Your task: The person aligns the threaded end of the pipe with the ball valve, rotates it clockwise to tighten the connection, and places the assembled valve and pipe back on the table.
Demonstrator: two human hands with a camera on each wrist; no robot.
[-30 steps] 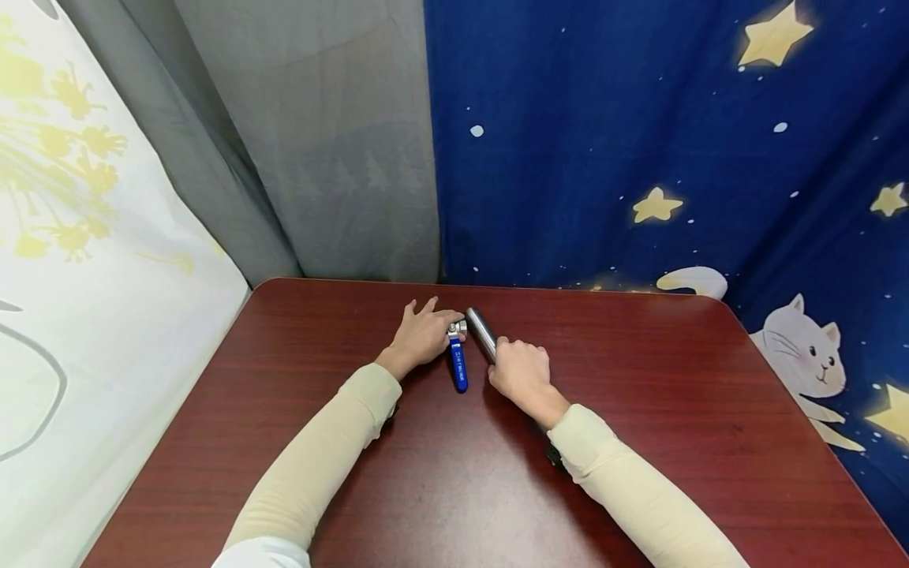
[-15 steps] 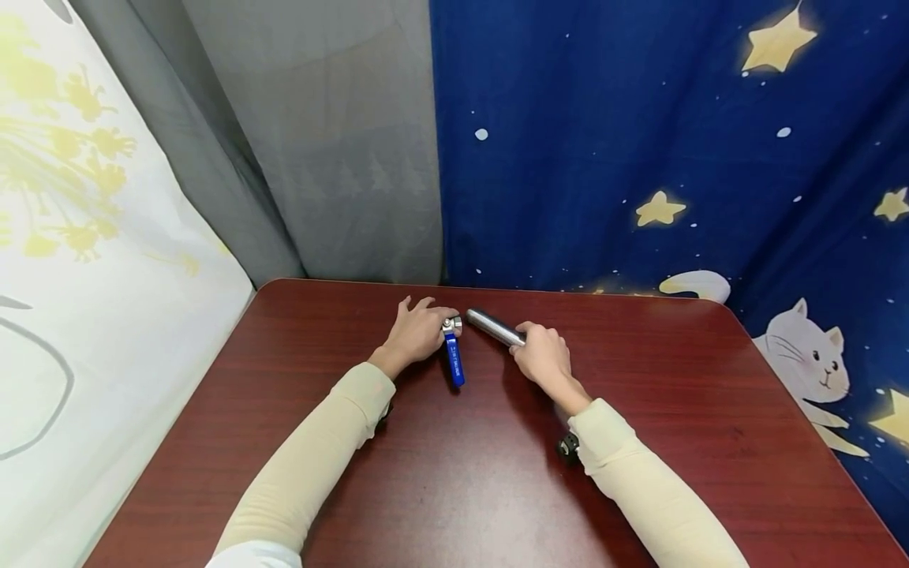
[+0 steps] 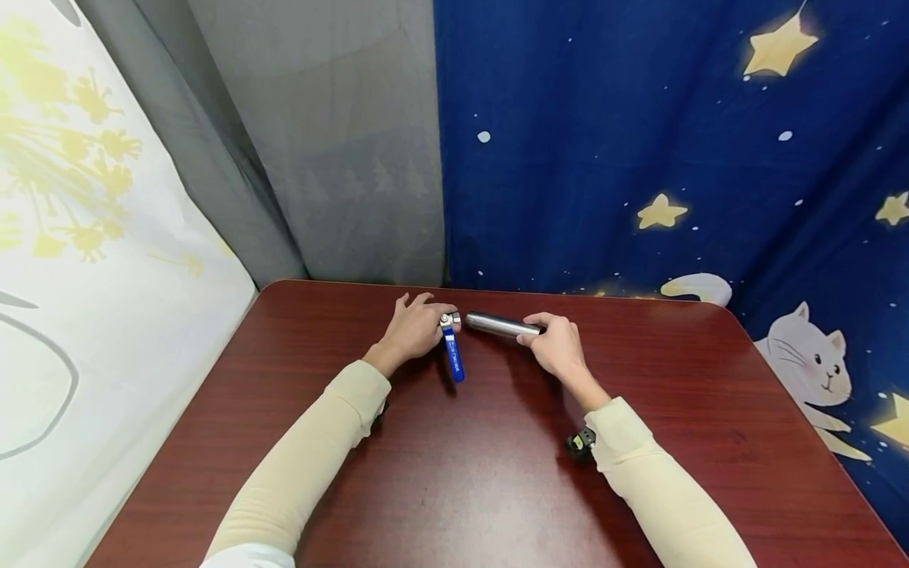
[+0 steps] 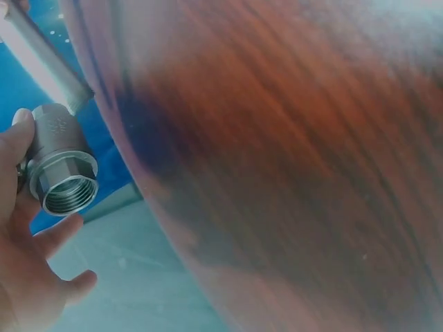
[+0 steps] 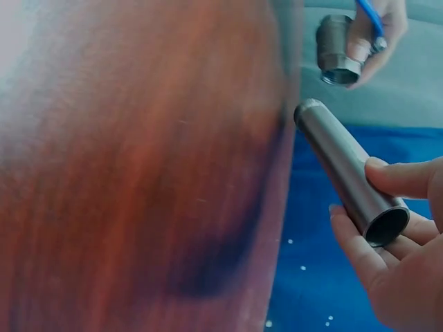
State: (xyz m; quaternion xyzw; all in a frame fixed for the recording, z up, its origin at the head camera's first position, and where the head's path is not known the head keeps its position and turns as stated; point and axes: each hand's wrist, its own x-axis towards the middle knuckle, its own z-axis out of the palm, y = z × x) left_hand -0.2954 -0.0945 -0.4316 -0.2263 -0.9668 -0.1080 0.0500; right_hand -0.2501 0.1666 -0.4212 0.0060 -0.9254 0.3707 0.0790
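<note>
Silver-grey on the pipe and on the valve body; bright blue on the lever, with white lettering. Pale cream-yellow on both sleeves. Reddish brown with darker wood grain across the desk. At the far right, deep blue on a curtain patterned with yellow stars, white dots and a whitish cat. Grey on the drape to its left; at the far left, white on a cloth with a yellow plant-like print.

I'm on the head camera: farthest out, facing forward and down over the table. Left wrist now, close in, valve at nine o'clock, pipe beyond at ten. Right wrist, also close, pipe at three, valve past it between one and two; all three share that pair.
</note>
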